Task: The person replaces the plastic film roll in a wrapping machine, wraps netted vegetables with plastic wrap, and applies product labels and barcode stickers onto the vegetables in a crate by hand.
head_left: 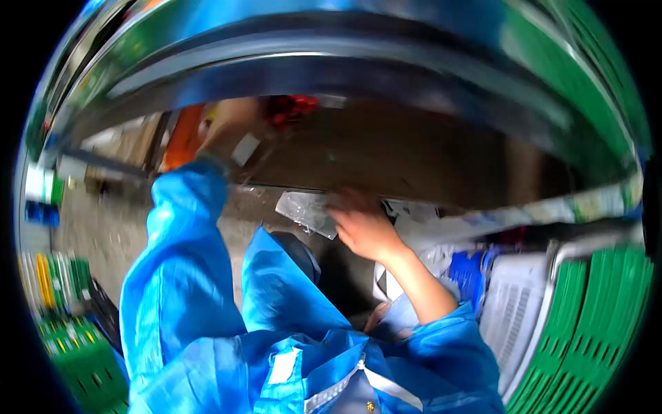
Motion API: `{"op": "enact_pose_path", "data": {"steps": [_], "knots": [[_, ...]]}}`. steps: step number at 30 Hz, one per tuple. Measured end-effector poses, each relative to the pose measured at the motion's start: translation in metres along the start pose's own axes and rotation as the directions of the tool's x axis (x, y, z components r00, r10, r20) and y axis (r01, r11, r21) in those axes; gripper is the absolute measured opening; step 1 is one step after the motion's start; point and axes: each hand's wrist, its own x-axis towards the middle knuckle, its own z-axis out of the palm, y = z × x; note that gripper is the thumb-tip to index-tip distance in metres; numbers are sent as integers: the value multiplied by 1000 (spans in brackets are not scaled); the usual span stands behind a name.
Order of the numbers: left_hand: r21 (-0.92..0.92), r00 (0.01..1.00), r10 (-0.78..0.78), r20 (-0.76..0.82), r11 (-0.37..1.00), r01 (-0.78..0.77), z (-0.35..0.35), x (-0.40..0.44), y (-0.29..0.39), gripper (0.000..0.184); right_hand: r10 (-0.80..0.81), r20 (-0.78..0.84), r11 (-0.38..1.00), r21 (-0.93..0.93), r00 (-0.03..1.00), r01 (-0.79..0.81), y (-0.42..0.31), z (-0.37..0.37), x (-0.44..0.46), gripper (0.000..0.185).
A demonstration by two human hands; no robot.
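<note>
Reaching in under a shiny metal tabletop, my left hand (236, 123) is smeared by motion, and its fingers are partly hidden. It is next to an orange object (185, 136) and near a bright red item (298, 107) whose kind I cannot make out. A small white label or paper piece (245, 149) shows beside the wrist. My right hand (365, 224) is at the front edge of the brown lower shelf (427, 155), its fingers loosely bent and apart. Close to those fingertips lies a clear plastic bag (307, 212); whether they touch it is unclear.
The metal tabletop (331, 58) overhangs the shelf. On the right stand green slatted crates (593, 310) and a grey crate (514, 297). At left, more green crates (83, 359) stand on the concrete floor (103, 228). White plastic bags (431, 262) lie beside my right forearm.
</note>
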Motion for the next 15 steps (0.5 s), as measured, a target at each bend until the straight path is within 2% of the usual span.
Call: {"op": "enact_pose_path", "data": {"steps": [2, 3, 4, 5, 6, 7, 8, 9, 10, 11, 12, 13, 14, 15], "knots": [[-64, 993, 27, 114, 998, -20, 3, 8, 4, 37, 97, -38, 984, 153, 995, -91, -21, -26, -37, 35], [-266, 977, 157, 142, 957, -115, -5, 4, 12, 39, 113, -119, 978, 187, 986, -89, -28, -30, -63, 31], [-328, 950, 238, 200, 930, -164, 8, 20, -18, 39, 173, -113, 970, 192, 979, -149, -34, -40, -87, 29], [-458, 957, 226, 181, 881, -122, 23, 31, -42, 38, 224, -101, 959, 198, 969, -202, -39, -51, -114, 27], [-549, 943, 217, 253, 834, -45, 13, 28, -32, 35, 231, -172, 969, 136, 958, -209, -39, -60, -142, 24], [-285, 884, 403, 236, 898, -334, 26, 47, -61, 36, 287, -256, 958, 97, 923, -271, -41, -67, -172, 20], [-584, 896, 333, 293, 805, -108, 42, 59, -91, 34, 433, -322, 899, 230, 842, -374, -33, -69, -200, 21], [-794, 900, 261, 348, 592, 136, 58, 70, -120, 33, 502, -390, 864, 264, 772, -429, -25, -80, -225, 18], [-819, 846, 345, 407, 549, 170, 52, 71, -122, 30, 664, -307, 736, 428, 682, -524, -17, -92, -245, 18], [-759, 851, 312, 422, 634, 144, 45, 73, -107, 29, 802, -276, 582, 559, 529, -591, -5, -92, -264, 19], [-692, 863, 269, 428, 712, 122, 37, 71, -90, 29, 905, -176, 404, 644, 388, -650, 13, -88, -280, 19], [-613, 876, 218, 430, 783, 106, 30, 66, -79, 28, 906, -179, 409, 607, 384, -682, 33, -82, -295, 18], [-476, 891, 288, 349, 874, -96, 38, 75, -102, 27, 918, -101, 370, 564, 383, -739, 49, -74, -301, 21], [-300, 886, 373, 277, 909, -289, 53, 97, -144, 26, 901, -92, 397, 569, 424, -720, 74, -53, -310, 24]]}}
